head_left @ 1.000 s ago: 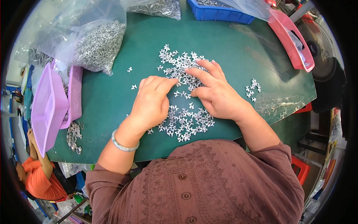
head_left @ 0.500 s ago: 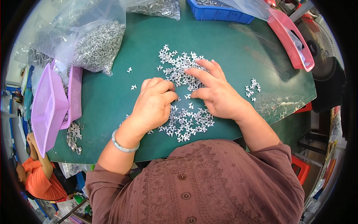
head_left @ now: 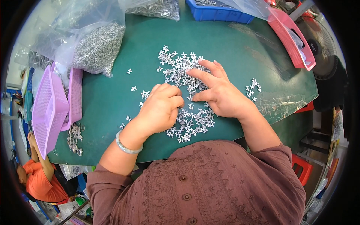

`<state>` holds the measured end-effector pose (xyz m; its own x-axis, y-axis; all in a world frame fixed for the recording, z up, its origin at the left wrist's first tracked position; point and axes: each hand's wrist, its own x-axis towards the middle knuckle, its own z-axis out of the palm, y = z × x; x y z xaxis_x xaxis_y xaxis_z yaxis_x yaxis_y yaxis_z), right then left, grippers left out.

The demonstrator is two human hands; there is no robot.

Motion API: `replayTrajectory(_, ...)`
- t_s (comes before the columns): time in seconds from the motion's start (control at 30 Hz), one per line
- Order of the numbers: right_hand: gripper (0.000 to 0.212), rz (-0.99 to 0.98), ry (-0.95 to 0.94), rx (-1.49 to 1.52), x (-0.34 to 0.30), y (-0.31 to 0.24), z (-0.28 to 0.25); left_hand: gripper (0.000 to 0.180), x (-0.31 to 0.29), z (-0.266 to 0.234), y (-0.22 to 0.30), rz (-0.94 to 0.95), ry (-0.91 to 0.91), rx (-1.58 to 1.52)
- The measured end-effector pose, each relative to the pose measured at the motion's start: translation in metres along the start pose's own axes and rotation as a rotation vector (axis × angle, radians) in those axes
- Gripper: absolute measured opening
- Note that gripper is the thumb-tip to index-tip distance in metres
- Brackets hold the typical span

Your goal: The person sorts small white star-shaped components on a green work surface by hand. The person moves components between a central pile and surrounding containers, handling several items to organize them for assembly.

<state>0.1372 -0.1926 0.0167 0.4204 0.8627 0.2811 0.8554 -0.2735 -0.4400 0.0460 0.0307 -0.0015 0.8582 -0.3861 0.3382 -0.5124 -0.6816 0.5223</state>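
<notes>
Many small silver metal pieces, each with several lobes, lie in a far pile [head_left: 180, 67] and a near pile [head_left: 193, 122] on the green table. My left hand [head_left: 160, 108], with a pale bangle on its wrist, is curled over the left side of the near pile. Its fingertips are bent inward and hidden, so whatever they pinch does not show. Spread fingers of my right hand [head_left: 221, 93] rest on the right side of the far pile, with one fingertip low beside the gap between the piles. A few pieces [head_left: 144, 94] lie just left of my left hand.
A clear bag of small metal pieces [head_left: 99, 48] and purple baskets [head_left: 50, 108] stand at left, near some loose metal rings [head_left: 75, 138]. A blue tray [head_left: 221, 14] and pink basket [head_left: 290, 37] sit at the far side. Another person [head_left: 39, 180] is at lower left.
My left hand has shifted right toward my right hand, uncovering a few pieces on its left. My right hand has stayed nearly in place with its fingers spread.
</notes>
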Motion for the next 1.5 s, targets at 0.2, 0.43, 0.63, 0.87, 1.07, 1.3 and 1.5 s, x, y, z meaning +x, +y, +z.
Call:
replayTrajectory(0.2, 0.021, 0.011, 0.026, -0.013, -0.001, 0.005, -0.001, 0.016, 0.012, 0.007, 0.009, -0.079, 0.098, 0.039)
replayTrajectory(0.43, 0.021, -0.005, 0.029, -0.004, 0.000, 0.002, 0.002, 0.018, 0.014, 0.017, 0.005, -0.081, 0.117, 0.103)
replayTrajectory(0.63, 0.023, -0.004, 0.015, -0.011, -0.001, 0.001, 0.001, 0.016, 0.010, 0.014, 0.006, -0.094, 0.131, 0.103)
replayTrajectory(0.87, 0.024, -0.002, -0.002, -0.004, -0.002, 0.002, 0.001, 0.014, 0.007, 0.004, 0.004, -0.155, 0.113, 0.089)
replayTrajectory(1.07, 0.024, 0.002, -0.002, -0.015, -0.001, 0.002, 0.000, 0.018, 0.005, 0.002, 0.004, -0.160, 0.090, 0.116)
replayTrajectory(1.3, 0.025, 0.050, 0.048, -0.015, -0.002, 0.007, 0.002, 0.021, 0.008, 0.000, 0.008, -0.122, 0.102, 0.083)
replayTrajectory(1.5, 0.021, 0.046, 0.077, 0.016, -0.002, 0.009, 0.002, 0.025, 0.008, 0.003, 0.011, -0.045, 0.054, 0.042)
